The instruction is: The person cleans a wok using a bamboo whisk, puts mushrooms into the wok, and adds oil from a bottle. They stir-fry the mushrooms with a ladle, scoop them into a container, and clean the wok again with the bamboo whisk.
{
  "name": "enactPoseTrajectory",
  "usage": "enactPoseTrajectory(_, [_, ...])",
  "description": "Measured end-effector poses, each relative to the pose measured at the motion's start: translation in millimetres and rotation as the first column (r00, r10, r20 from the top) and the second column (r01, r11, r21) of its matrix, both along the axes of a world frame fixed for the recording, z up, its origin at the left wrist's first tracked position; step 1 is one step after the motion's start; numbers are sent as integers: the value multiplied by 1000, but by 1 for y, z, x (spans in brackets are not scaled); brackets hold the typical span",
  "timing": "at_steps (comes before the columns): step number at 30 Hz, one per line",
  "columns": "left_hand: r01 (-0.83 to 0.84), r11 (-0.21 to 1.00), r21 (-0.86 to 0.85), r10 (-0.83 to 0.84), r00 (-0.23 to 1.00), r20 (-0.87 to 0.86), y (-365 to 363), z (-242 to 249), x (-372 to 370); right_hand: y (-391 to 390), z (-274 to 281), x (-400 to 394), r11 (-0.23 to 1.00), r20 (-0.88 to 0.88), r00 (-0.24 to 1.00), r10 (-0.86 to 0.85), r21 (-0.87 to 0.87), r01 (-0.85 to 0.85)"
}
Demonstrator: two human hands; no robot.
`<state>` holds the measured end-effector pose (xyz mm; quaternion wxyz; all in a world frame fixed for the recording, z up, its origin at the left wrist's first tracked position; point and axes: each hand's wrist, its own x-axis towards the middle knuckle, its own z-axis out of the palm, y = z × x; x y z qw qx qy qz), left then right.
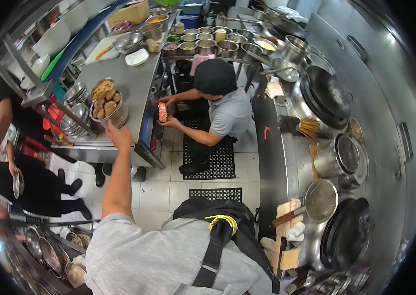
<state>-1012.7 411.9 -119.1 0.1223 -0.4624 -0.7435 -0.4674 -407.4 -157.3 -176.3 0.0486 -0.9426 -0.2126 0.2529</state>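
Note:
My left arm stretches forward from the grey sleeve, and my left hand (pixel 118 135) is at the near edge of the steel counter (pixel 141 91). Its fingers are apart, right beside a steel container (pixel 119 118) of brown, potato-like items (pixel 106 105); whether they touch its rim is unclear. Behind that container sits a bowl of yellowish pieces (pixel 103 88). Stacked steel bowls (pixel 74 118) stand to the left. My right hand is not in view.
A crouching co-worker (pixel 232 110) in a dark cap holds a colourful packet (pixel 163 112) right of the counter. Other people (pixel 26 182) stand at the left. Steel pots (pixel 227 46) line the back. Woks (pixel 327 93) and a strainer (pixel 321 200) occupy the right side. Black mats (pixel 208 160) cover floor tiles.

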Motion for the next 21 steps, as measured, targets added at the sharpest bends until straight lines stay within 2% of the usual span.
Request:
enactPoseTrajectory(2, [151,988,-30,-152,988,-42,-23,-26,63,-18,-6,-1,1000,3,1000,-20,-7,20])
enactPoseTrajectory(3, [207,967,-151,-218,974,-60,-36,-42,99,-28,-10,-2,999,1,1000,-31,-9,31])
enactPoseTrajectory(4, [423,906,-16,-423,904,-64,-56,-43,142,-39,-16,-2,999,3,999,-44,-16,44])
enactPoseTrajectory(5, [578,815,-41,-576,816,47,-76,-49,182,-50,-23,0,998,14,999,-53,-27,53])
enactPoseTrajectory(7, [749,662,-38,-740,661,123,-121,-37,268,-77,-38,8,995,56,996,-75,-59,78])
enactPoseTrajectory(8, [869,492,60,-842,457,287,-139,-27,306,-86,-46,9,993,74,994,-78,-79,84])
enactPoseTrajectory(9, [903,422,-79,-893,429,135,-147,-31,330,-90,-53,11,991,93,991,-95,-90,104])
enactPoseTrajectory(10, [955,297,-16,-949,297,102,-166,-18,352,-101,-71,16,988,116,989,-96,-106,109])
enactPoseTrajectory(12, [994,92,-67,-981,102,168,-207,25,403,-117,-91,20,975,150,983,-109,-177,135])
enactPoseTrajectory(13, [994,-49,-99,-975,-26,220,-225,40,429,-123,-100,18,962,170,978,-117,-227,155])
enactPoseTrajectory(14, [986,-113,-123,-983,-92,161,-242,55,454,-129,-108,17,945,183,972,-145,-266,191])
enactPoseTrajectory(15, [973,-186,-137,-979,-171,112,-256,68,476,-119,-82,14,905,99,950,-297,-288,313])
enactPoseTrajectory(16, [960,-252,-126,-965,-239,110,-270,74,496,-124,-89,10,887,114,937,-331,-301,350])
enactPoseTrajectory(17, [945,-314,-93,-944,-300,139,-286,78,517,-131,-117,7,863,216,902,-373,-277,423])
enactPoseTrajectory(18, [917,-382,-118,-921,-366,136,-306,93,538,-147,-177,10,872,303,874,-379,-200,448])
enactPoseTrajectory(19, [890,-432,-145,-900,-415,135,-326,106,555,-152,-166,6,878,180,891,-417,-174,446])
enactPoseTrajectory(21, [828,-542,-142,-836,-548,-3,-348,96,595,-156,-142,20,888,-43,891,-452,-119,445])
